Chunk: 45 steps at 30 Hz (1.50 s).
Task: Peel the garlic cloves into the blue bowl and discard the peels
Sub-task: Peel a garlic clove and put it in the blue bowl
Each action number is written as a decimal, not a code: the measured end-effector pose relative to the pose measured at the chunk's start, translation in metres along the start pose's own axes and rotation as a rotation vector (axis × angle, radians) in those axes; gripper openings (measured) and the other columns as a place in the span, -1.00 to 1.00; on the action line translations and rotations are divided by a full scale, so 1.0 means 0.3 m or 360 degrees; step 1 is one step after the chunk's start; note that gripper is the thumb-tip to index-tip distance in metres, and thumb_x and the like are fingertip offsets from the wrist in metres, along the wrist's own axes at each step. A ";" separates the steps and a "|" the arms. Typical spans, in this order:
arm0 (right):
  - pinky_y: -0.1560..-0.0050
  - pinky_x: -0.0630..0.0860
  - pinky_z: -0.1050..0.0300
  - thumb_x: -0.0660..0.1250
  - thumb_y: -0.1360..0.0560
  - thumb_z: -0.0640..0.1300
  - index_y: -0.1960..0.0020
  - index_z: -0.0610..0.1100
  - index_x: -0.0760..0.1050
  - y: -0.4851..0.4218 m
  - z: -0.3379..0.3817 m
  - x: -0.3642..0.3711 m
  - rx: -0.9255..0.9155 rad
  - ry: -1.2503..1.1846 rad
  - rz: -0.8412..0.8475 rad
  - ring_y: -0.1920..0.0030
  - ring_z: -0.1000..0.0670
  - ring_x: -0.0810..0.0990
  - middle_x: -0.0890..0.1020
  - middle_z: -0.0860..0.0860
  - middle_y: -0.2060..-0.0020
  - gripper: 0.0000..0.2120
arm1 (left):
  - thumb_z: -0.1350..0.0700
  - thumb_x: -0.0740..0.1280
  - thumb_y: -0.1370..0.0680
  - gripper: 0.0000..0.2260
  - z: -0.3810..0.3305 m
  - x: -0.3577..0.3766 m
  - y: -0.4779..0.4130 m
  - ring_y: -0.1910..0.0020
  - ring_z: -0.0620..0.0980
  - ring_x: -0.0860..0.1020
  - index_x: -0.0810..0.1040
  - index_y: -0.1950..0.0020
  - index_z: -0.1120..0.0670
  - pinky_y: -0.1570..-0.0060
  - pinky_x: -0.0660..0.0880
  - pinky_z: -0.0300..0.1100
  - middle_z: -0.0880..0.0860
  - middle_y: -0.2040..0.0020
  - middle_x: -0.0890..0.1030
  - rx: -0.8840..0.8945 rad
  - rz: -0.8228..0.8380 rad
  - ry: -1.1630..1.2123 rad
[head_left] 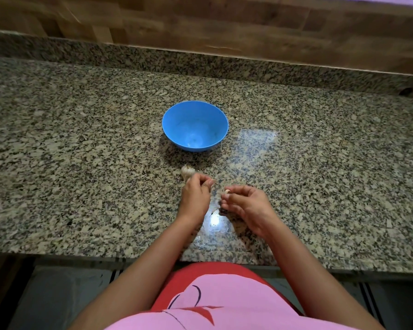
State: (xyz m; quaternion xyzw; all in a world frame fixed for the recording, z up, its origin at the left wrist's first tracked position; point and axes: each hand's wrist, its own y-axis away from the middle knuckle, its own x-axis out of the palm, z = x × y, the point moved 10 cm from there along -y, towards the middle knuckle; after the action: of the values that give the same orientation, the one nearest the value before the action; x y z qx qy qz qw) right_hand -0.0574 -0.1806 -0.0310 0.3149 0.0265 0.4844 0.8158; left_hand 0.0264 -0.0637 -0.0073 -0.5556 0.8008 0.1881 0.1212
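A blue bowl (pixel 195 125) stands on the speckled granite counter (pixel 81 151); nothing shows inside it. A pale garlic bulb (pixel 187 172) sits just in front of the bowl. My left hand (pixel 196 196) grips the bulb from the near side, fingers curled round its lower part. My right hand (pixel 244 206), to the right of the left and apart from it, pinches a small pale garlic clove (pixel 227 191) at its fingertips. A few thin peel scraps (pixel 215 211) lie on the counter below my right hand's fingers.
A low granite upstand and a wooden wall (pixel 224 25) run along the back of the counter. The counter's front edge (pixel 105 257) lies close to my body.
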 end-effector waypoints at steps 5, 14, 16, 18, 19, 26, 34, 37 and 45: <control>0.19 0.60 0.14 0.37 -0.45 -0.34 -0.01 -0.25 0.58 -0.005 0.037 -0.033 -0.0164 0.0393 -0.0108 0.33 0.02 0.60 0.64 -0.09 0.28 -0.86 | 0.23 0.24 -0.58 -0.84 0.003 0.014 0.018 0.04 -0.09 0.56 0.51 -0.11 0.06 0.07 0.49 -0.28 -0.01 0.02 0.59 0.0015 0.0118 -0.0017; 0.11 0.60 0.19 0.40 -0.45 -0.24 0.03 -0.15 0.63 0.051 0.158 0.007 -0.0682 0.1264 -0.0250 0.16 0.07 0.64 0.66 0.00 0.17 -0.89 | 0.10 0.38 -0.51 -0.86 -0.056 0.022 0.035 0.20 -0.21 0.58 0.65 -0.03 0.08 0.23 0.48 -0.47 -0.05 0.16 0.65 0.0199 0.0204 0.0000; 0.12 0.57 0.27 0.39 -0.46 -0.24 0.01 -0.17 0.62 0.074 0.179 0.024 -0.0801 0.1397 -0.0279 0.16 0.08 0.61 0.62 0.01 0.16 -0.89 | 0.11 0.39 -0.50 -0.87 -0.056 0.021 0.038 0.20 -0.21 0.59 0.65 -0.01 0.09 0.22 0.50 -0.45 -0.06 0.17 0.65 0.0191 0.0200 0.0015; 0.14 0.53 0.35 0.38 -0.47 -0.24 0.01 -0.18 0.62 0.087 0.190 0.032 -0.0870 0.1476 -0.0308 0.15 0.09 0.59 0.60 0.00 0.15 -0.89 | 0.11 0.40 -0.50 -0.88 -0.057 0.019 0.041 0.21 -0.20 0.59 0.65 0.01 0.09 0.23 0.51 -0.44 -0.06 0.19 0.65 0.0181 0.0188 0.0017; 0.16 0.51 0.40 0.38 -0.47 -0.24 0.01 -0.18 0.62 0.090 0.190 0.032 -0.0877 0.1479 -0.0314 0.16 0.09 0.58 0.60 0.00 0.16 -0.89 | 0.12 0.40 -0.50 -0.89 -0.058 0.017 0.043 0.21 -0.20 0.59 0.65 0.01 0.09 0.24 0.51 -0.44 -0.06 0.19 0.64 0.0177 0.0179 0.0014; 0.12 0.60 0.11 0.38 -0.47 -0.26 -0.02 -0.12 0.61 0.041 0.097 -0.008 -0.0502 0.0844 -0.0170 0.19 0.01 0.63 0.68 -0.09 0.17 -0.85 | 0.14 0.38 -0.50 -0.93 -0.063 0.004 0.046 0.28 -0.23 0.54 0.62 0.06 0.10 0.33 0.46 -0.50 -0.10 0.25 0.58 0.0161 0.0107 -0.0038; 0.23 0.60 0.22 0.30 -0.48 -0.39 0.04 -0.26 0.55 0.023 0.040 -0.022 -0.0206 0.0045 -0.0100 0.31 0.03 0.58 0.61 -0.09 0.23 -0.89 | 0.15 0.37 -0.49 -0.94 -0.075 0.013 0.060 0.34 -0.19 0.48 0.58 0.12 0.13 0.39 0.38 -0.48 -0.05 0.26 0.56 0.0254 0.0140 -0.0285; 0.22 0.62 0.21 0.35 -0.44 -0.37 0.02 -0.32 0.52 0.017 0.055 -0.050 -0.0173 -0.0129 -0.0109 0.30 0.01 0.59 0.58 -0.11 0.23 -0.88 | 0.16 0.34 -0.51 -0.93 -0.063 0.018 0.058 0.21 -0.10 0.50 0.58 0.08 0.15 0.30 0.35 -0.42 0.00 0.16 0.58 0.0301 0.0154 -0.0499; 0.20 0.62 0.24 0.25 -0.47 -0.45 0.03 -0.34 0.56 0.020 0.017 0.006 -0.0021 -0.0240 0.0175 0.29 0.00 0.65 0.66 -0.15 0.25 -0.85 | 0.09 0.35 -0.52 -0.90 -0.086 0.011 0.055 0.07 -0.07 0.49 0.60 0.06 0.11 0.06 0.45 -0.22 0.01 0.06 0.57 0.0406 0.0140 -0.0622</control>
State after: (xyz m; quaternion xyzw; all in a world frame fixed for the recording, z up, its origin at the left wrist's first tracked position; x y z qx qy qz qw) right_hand -0.0593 -0.1797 -0.0232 0.3460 -0.0555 0.5035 0.7898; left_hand 0.0102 -0.0725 0.0173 -0.4533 0.8029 0.1946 0.3348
